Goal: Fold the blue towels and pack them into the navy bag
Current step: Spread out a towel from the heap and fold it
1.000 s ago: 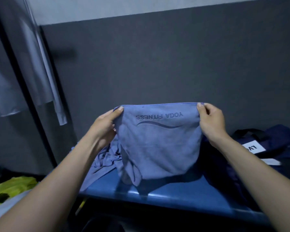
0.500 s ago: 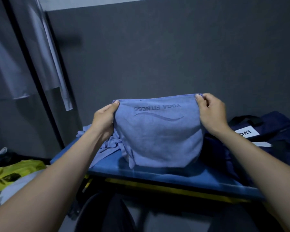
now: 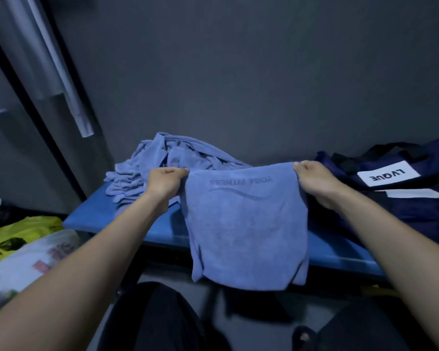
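Lowered since a second ago: folded blue towel (image 3: 246,229) now hanging in front of the blue bench (image 3: 96,216) rather than raised against the grey wall (image 3: 238,72), with its bottom edge dropped below the bench's front lip. Shifted too: view tipped downward, revealing dark trousers (image 3: 157,320) and floor beneath. Uncovered behind the left hand: crumpled pile of blue towels (image 3: 167,158), earlier mostly hidden by the held towel.

Pinched at the towel's top left corner by the left hand (image 3: 164,181), fingers curled tight around the cloth. Pinched at the top right corner by the right hand (image 3: 314,181), fingers likewise curled on the fabric. Stretched fairly taut between the two hands along the top edge; printed "YOGA FITNESS" upside down just under that edge, with a wave line below. Draped straight down from both hands, doubled over.

Resting on the bench to the right, just beside the right hand: navy bag (image 3: 403,198) with a white label reading "LVQUE" upside down and black straps on top. Open bench surface between pile and bag, partly behind the hanging towel. Lying on the floor at far left, well apart: yellow bag (image 3: 13,236) and white plastic bag (image 3: 36,264). Standing at left: dark upright post (image 3: 36,115).
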